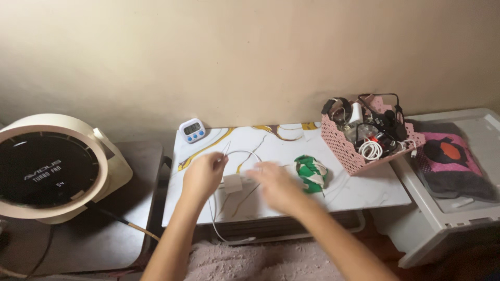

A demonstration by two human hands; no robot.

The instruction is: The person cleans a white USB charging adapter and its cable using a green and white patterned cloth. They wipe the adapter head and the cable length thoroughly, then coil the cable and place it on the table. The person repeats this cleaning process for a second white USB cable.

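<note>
My left hand pinches a thin white cable above the white marbled tabletop. The cable loops over the table and trails down past the front edge. A small white charger block lies on the table between my hands, attached to the cable. My right hand is blurred with motion, fingers spread, just right of the block; whether it touches the block I cannot tell. A green and white bundle lies right of my right hand.
A pink basket full of tangled cables and chargers stands at the table's right back. A small white and blue timer sits at the back left. A round cream fan stands left. A white bin with dark cloth sits right.
</note>
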